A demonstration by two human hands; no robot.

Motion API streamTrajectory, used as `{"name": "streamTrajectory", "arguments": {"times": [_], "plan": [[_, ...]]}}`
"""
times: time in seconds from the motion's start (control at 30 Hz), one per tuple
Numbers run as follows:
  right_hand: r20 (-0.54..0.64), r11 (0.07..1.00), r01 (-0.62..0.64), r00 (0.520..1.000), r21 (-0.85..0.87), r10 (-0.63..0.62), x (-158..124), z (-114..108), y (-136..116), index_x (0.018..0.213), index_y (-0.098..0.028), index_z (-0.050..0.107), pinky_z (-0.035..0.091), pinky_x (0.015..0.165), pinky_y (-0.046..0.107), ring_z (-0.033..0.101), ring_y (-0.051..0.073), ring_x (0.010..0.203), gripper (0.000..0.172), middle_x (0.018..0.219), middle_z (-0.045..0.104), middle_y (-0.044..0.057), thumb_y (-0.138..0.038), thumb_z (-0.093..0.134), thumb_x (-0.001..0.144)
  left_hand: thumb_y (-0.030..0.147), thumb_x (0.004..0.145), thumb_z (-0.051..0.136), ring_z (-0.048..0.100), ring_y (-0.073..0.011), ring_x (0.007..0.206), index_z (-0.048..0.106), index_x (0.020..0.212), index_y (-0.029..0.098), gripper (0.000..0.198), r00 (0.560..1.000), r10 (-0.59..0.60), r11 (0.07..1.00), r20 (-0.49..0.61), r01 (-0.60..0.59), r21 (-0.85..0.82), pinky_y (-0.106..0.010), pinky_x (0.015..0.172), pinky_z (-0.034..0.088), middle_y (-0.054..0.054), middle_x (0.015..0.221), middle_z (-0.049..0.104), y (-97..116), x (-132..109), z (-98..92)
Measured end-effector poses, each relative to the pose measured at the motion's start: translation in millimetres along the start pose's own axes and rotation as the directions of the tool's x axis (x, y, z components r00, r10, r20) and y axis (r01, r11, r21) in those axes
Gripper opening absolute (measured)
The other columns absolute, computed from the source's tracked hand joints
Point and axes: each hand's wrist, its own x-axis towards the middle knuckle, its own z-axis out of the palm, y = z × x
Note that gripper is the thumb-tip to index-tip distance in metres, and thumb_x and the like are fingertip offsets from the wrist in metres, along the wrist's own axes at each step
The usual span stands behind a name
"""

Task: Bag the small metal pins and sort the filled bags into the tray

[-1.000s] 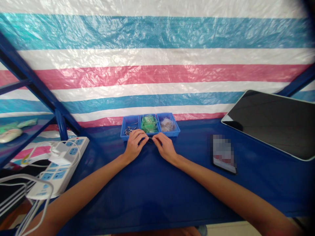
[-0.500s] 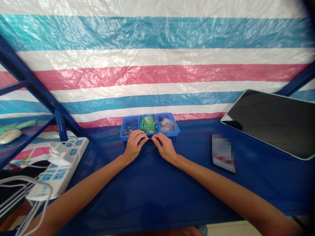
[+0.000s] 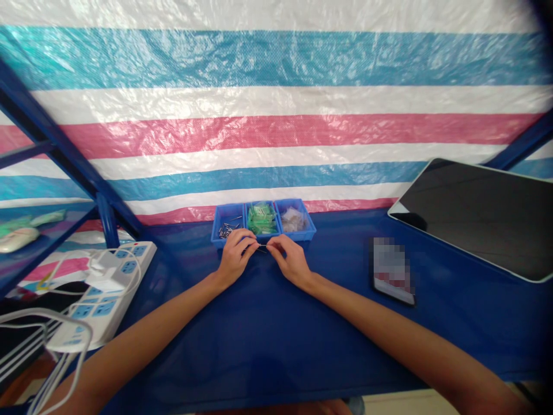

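Both my hands meet just in front of three blue bins. My left hand (image 3: 234, 253) is closed in a pinch on one end of a thin metal pin (image 3: 262, 245). The fingertips of my right hand (image 3: 290, 257) pinch its other end. The pin is too small to make out closely. Behind my left hand, the left blue bin (image 3: 220, 216) contains several dark metal pieces (image 3: 225, 230). Green packets (image 3: 261, 219) fill the middle bin, and clear plastic pieces (image 3: 292, 219) lie in the right one.
A phone (image 3: 392, 271) lies on the blue table (image 3: 259, 340) to my right, with a large dark-screened tablet or monitor (image 3: 484, 216) beyond it. At left is a white power strip (image 3: 106, 300) with tangled cables (image 3: 84, 323). A striped plastic sheet (image 3: 276, 129) hangs behind.
My hands hold almost the same pose. The fingertips have shifted very slightly, and a little more of the thin pin shows between them.
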Motion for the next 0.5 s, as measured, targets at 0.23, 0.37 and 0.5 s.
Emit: {"name": "streamTrajectory", "arguments": {"times": [0.23, 0.37, 0.5], "plan": [[-0.020, 0.999, 0.032, 0.999, 0.010, -0.031, 0.2, 1.3, 2.6, 0.090, -0.019, 0.058, 0.044, 0.066, 0.026, 0.053, 0.014, 0.067, 0.015, 0.076, 0.057, 0.002, -0.031, 0.049, 0.091, 0.023, 0.088, 0.053, 0.054, -0.0184, 0.098, 0.061, 0.083, 0.017, 0.011, 1.000, 0.015, 1.000, -0.001, -0.015, -0.018, -0.037, 0.091, 0.043, -0.006, 0.094, 0.062, -0.5, -0.3, -0.5], [-0.021, 0.999, 0.037, 0.999, 0.011, -0.036, 0.2, 1.3, 2.5, 0.090, -0.019, 0.058, 0.043, 0.066, 0.026, 0.052, 0.014, 0.066, 0.013, 0.075, 0.056, 0.002, -0.029, 0.050, 0.091, 0.023, 0.088, 0.054, 0.054, -0.0182, 0.097, 0.060, 0.083, 0.017, 0.010, 1.000, 0.022, 1.000, -0.008, -0.022, -0.022, -0.037, 0.091, 0.043, -0.006, 0.093, 0.061, 0.0, -0.4, -0.8], [-0.026, 0.999, 0.050, 0.998, 0.015, -0.050, -0.2, 1.8, 2.9, 0.090, -0.019, 0.058, 0.043, 0.065, 0.026, 0.052, 0.014, 0.065, 0.013, 0.074, 0.055, 0.001, -0.029, 0.050, 0.090, 0.021, 0.088, 0.054, 0.054, -0.0180, 0.096, 0.060, 0.084, 0.017, 0.009, 1.000, 0.023, 0.999, -0.010, -0.024, -0.022, -0.037, 0.090, 0.043, -0.006, 0.093, 0.061, 0.3, -0.4, -0.7]]}}
